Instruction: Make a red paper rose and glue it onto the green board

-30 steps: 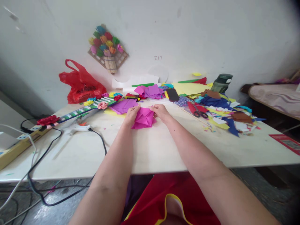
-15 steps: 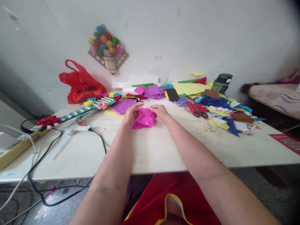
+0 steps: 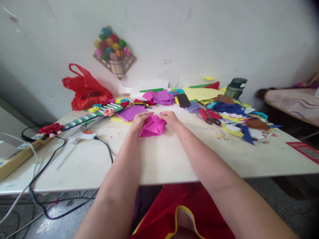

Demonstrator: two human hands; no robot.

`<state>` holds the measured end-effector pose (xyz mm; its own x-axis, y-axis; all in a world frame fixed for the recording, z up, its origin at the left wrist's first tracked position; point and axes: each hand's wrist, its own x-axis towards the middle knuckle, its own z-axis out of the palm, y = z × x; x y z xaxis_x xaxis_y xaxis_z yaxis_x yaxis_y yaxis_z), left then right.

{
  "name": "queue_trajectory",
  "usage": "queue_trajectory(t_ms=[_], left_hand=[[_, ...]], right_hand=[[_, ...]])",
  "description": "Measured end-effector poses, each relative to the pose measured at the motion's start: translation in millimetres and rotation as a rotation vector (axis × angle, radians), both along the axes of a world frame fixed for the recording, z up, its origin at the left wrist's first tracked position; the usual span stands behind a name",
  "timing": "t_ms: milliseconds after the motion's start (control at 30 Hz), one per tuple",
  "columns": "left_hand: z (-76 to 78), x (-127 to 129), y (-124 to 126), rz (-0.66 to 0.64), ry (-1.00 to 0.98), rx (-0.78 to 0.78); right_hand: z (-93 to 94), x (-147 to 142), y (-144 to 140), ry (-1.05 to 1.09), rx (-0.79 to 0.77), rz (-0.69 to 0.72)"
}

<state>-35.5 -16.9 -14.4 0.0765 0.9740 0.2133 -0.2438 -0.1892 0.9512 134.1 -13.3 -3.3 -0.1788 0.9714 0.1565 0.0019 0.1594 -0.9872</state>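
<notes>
Both hands meet over a folded sheet of magenta paper (image 3: 152, 126) lying on the table (image 3: 159, 159) a little back from the middle of its near edge. The left hand (image 3: 140, 121) grips the sheet's upper left corner with fingers curled over it, and the right hand (image 3: 169, 119) pinches the upper right corner, so both are closed on the same piece. The step in hand looks like forming a fold along the far edge of the paper; the next move probably calls for lining up the corners and pressing the crease flat against the table. Just behind lies a purple sheet (image 3: 131, 112), red-handled scissors (image 3: 208, 117) sit toward the right among coloured scraps, and a glue gun (image 3: 82, 136) rests to the left.
</notes>
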Motion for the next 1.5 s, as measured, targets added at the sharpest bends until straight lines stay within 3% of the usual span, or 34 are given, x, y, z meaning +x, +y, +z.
queue_trajectory(t_ms=[733, 933, 1233, 1500], left_hand=[[2.7, 3.6, -3.0, 0.055, -0.002, 0.054], [1.4, 4.0, -2.8, 0.076, -0.010, -0.004], [1.1, 3.2, -2.0, 0.090, -0.003, 0.015], [1.2, 5.4, 1.8, 0.074, -0.070, -0.060]], right_hand=[[0.8, -1.8, -2.0, 0.038, -0.059, -0.001], [-1.3, -1.6, -2.0, 0.046, -0.015, 0.048], [-0.4, -3.2, -0.6, 0.048, 0.006, 0.020], [-2.3, -2.6, 1.5, 0.012, 0.084, -0.003]])
